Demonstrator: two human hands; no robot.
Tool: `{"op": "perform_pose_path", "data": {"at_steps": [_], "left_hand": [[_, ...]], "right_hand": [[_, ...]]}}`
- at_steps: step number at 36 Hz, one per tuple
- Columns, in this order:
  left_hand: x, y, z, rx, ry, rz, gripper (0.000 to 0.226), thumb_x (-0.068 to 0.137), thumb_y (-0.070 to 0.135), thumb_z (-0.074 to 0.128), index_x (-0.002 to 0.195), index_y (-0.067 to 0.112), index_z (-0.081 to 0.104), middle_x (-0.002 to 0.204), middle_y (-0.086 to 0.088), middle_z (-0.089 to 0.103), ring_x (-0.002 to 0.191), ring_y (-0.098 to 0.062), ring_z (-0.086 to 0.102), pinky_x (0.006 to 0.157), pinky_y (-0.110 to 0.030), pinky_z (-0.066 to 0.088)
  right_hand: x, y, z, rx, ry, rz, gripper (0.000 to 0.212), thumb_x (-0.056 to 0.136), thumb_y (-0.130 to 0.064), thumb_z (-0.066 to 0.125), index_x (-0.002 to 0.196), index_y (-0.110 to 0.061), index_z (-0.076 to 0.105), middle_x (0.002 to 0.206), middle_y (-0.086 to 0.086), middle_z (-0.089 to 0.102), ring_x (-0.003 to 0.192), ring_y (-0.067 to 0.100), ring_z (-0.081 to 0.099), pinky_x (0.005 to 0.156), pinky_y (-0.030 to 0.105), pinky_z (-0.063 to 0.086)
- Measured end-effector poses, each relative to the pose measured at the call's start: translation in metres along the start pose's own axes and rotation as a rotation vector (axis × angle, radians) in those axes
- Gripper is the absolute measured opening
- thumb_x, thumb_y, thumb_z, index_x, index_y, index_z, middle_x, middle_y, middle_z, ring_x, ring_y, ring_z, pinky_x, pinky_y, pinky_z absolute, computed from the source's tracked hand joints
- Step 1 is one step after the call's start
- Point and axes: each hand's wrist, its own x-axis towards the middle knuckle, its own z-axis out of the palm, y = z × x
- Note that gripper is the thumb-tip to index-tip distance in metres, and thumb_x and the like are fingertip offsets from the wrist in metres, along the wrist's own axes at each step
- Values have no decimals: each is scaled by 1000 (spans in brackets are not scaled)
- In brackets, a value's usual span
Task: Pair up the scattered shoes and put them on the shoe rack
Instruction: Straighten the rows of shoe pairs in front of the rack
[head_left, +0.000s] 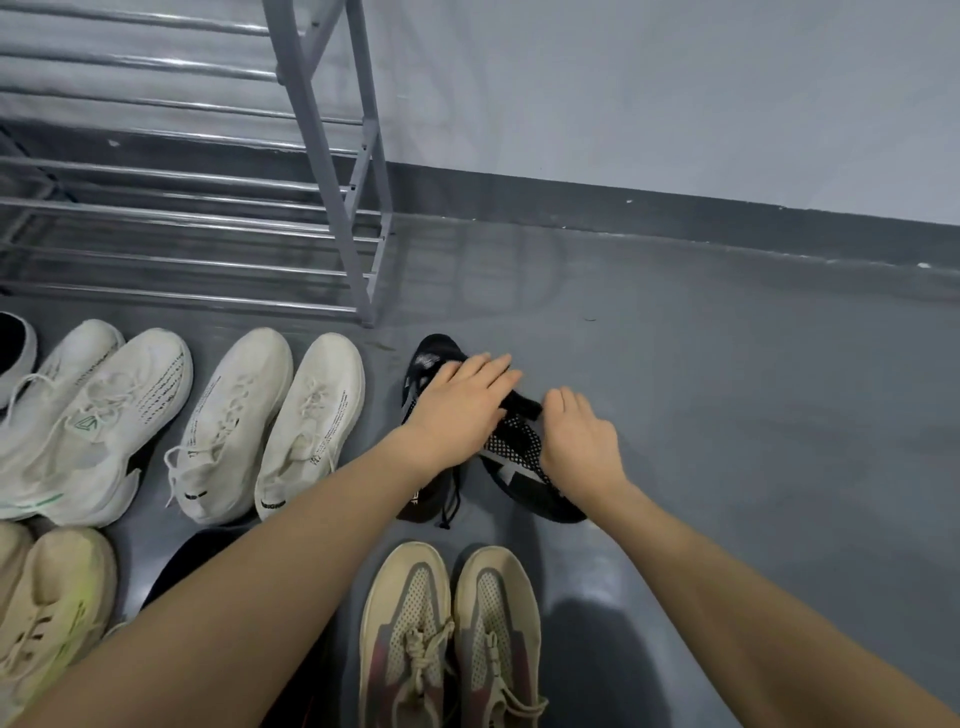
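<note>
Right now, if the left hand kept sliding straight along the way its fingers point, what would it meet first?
The left hand lies on a black shoe, fingers pointing right and slightly away. Past them the way looks free: bare grey floor up to the wall's dark baseboard, though depth is unclear.

Floor (727, 389): the glossy grey surface I am crouched over, with faint reflections and a few small dark specks near the wall.
Wall (675, 93): pale grey, plain, straight ahead of me.
Skirting band (675, 210): a darker grey strip along the wall's foot, flecked with small white chips.
</note>
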Motion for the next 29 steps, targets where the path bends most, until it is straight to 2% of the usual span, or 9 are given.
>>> {"op": "perform_pose_path", "data": {"at_steps": [2, 4, 7, 10, 12, 15, 21, 24, 29], "left_hand": [[1, -5, -4, 74, 20, 39, 42, 96, 27, 45, 137, 18, 43, 146, -1, 40, 140, -21, 28, 109, -38, 21], [0, -9, -8, 120, 66, 59, 23, 89, 20, 56, 110, 12, 61, 114, -6, 63, 118, -28, 53, 98, -41, 32], [-7, -13, -17, 135, 46, -16, 16, 87, 13, 54, 103, 13, 58, 101, -4, 61, 99, -27, 59, 88, -36, 36], [-16, -24, -18, 179, 27, -83, 21, 85, 15, 59, 105, 16, 54, 105, 1, 58, 103, -20, 57, 80, -29, 37], [-24, -34, -22, 197, 57, -138, 24, 77, 19, 69, 98, 17, 56, 98, 1, 60, 93, -19, 61, 71, -28, 41], [-37, -50, -19, 119, -27, -270, 17, 93, 12, 45, 110, 12, 50, 109, -5, 55, 101, -26, 57, 71, -33, 39], [-65, -80, -14, 30, -60, -574, 22, 93, 3, 40, 112, 7, 50, 115, -9, 54, 103, -29, 57, 71, -36, 42], [-64, -81, -13, 28, -73, -611, 24, 92, 2, 40, 111, 5, 53, 115, -10, 55, 103, -31, 58, 75, -36, 44], [-56, -84, -14, 7, -97, -649, 25, 92, 2, 43, 112, 6, 57, 117, -11, 56, 105, -31, 59, 81, -36, 45]], "right_hand": [[6, -6, -6, -44, 33, -63, 47, 40, 5, 78, 71, -10, 45, 62, 3, 51, 54, 22, 55, 36, 19, 6], [10, -14, -9, -54, 40, -94, 56, 38, 1, 80, 73, -12, 39, 62, 1, 52, 55, 20, 55, 38, 18, 4], [14, -23, -7, -54, 75, -101, 47, 36, 3, 82, 68, -11, 50, 63, 0, 53, 55, 20, 56, 45, 15, -6], [24, -36, -2, -26, 114, -130, 41, 43, 0, 84, 68, -13, 55, 65, -1, 55, 57, 20, 56, 36, 18, 16], [33, -47, 2, 57, 168, -139, 31, 56, -2, 81, 74, -14, 58, 70, 0, 57, 60, 22, 58, 50, 25, 39], [41, -58, 5, 275, 174, -84, 13, 82, -2, 60, 92, -10, 60, 90, 6, 60, 82, 28, 59, 76, 33, 37], [25, -75, 26, 398, -46, 28, 31, 90, -12, 52, 121, -9, 51, 120, 8, 50, 109, 29, 44, 90, 35, 33], [15, -80, 42, 460, -229, -6, 33, 89, -19, 56, 121, -11, 50, 121, 6, 49, 112, 28, 44, 93, 36, 36], [6, -94, 71, 294, -506, -70, 66, 79, -51, 64, 132, -17, 43, 133, 1, 41, 123, 27, 36, 100, 38, 30]]}}
